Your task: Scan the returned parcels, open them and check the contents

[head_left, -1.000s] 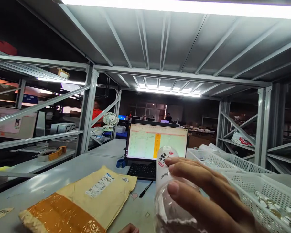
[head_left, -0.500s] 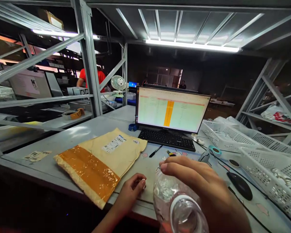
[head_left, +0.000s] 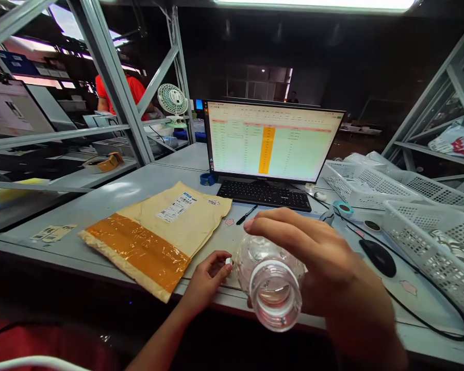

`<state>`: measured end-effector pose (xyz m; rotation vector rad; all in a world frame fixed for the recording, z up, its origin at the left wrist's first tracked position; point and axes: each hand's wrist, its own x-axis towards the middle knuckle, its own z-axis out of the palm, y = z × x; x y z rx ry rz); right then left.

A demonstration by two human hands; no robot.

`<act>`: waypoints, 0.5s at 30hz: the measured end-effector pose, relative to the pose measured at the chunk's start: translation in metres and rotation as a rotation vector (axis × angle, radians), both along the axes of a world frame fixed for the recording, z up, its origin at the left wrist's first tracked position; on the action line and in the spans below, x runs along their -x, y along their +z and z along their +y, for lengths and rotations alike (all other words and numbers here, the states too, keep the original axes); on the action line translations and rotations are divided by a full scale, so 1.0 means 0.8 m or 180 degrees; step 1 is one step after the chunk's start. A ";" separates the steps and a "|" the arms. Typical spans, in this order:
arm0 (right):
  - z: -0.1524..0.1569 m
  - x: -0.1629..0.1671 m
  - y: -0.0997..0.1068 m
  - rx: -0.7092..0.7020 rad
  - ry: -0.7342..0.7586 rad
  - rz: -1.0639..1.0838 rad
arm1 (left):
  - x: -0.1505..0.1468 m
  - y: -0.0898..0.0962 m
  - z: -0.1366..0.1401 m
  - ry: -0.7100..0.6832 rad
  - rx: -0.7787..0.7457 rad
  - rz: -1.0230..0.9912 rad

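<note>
My right hand point(head_left: 328, 257) is wrapped round a clear plastic bottle point(head_left: 272, 288). The bottle is tilted with its uncapped mouth facing me, close to the camera. At the desk's front edge, my left hand point(head_left: 210, 275) is closed, pinching a small white bottle cap point(head_left: 228, 262) between thumb and fingers. Left of that hand lies a padded yellow envelope point(head_left: 193, 214) with a white label point(head_left: 177, 207) and a wide strip of brown tape point(head_left: 135, 247) across its near end. A black pen point(head_left: 246, 214) rests beyond the bottle.
A monitor point(head_left: 232, 154) and black keyboard point(head_left: 265, 195) stand at the back. To the right are a black mouse point(head_left: 377, 257), a cable and white perforated baskets point(head_left: 429, 242). A blue tape roll point(head_left: 207, 179) sits near the envelope. A person in red point(head_left: 135, 90) is behind the metal frame.
My view has tipped downward. The bottle has come up and left in view, its mouth now fully visible. My left hand stays at the desk edge, still holding the white cap.
</note>
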<state>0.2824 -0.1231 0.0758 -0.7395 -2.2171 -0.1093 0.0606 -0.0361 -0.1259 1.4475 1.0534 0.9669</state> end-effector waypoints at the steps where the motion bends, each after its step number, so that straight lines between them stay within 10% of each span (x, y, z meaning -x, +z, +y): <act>1: 0.000 0.000 0.000 -0.0008 0.0033 0.0026 | 0.000 -0.001 0.000 -0.0008 0.0027 -0.0013; 15: -0.009 0.004 0.000 0.0058 -0.0089 -0.0022 | -0.003 0.008 -0.004 0.0030 0.0327 -0.0083</act>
